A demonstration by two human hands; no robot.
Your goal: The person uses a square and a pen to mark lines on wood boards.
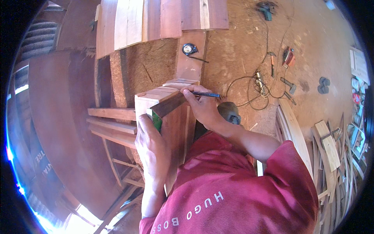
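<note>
Before me stands a set of reddish wooden boards (pixel 157 93), gathered side by side with their ends up. My left hand (pixel 152 150) grips a try square (pixel 170 105) by its green handle, pressing it to the boards; its dark blade lies across the wood. In my right hand (pixel 203 110) is a dark pen (pixel 207 94), pinched between thumb and fingers just above the blade's far end. Its tip is too small to make out against the boards.
A tape measure (pixel 188 49) rests on a plank (pixel 191 65) beyond the boards. More boards (pixel 159 17) lie side by side at the far edge. On the floor to the right are a hammer (pixel 272 64), a red power tool (pixel 288 57) and tangled cables (pixel 260 87). Timber offcuts (pixel 329 150) pile farther right.
</note>
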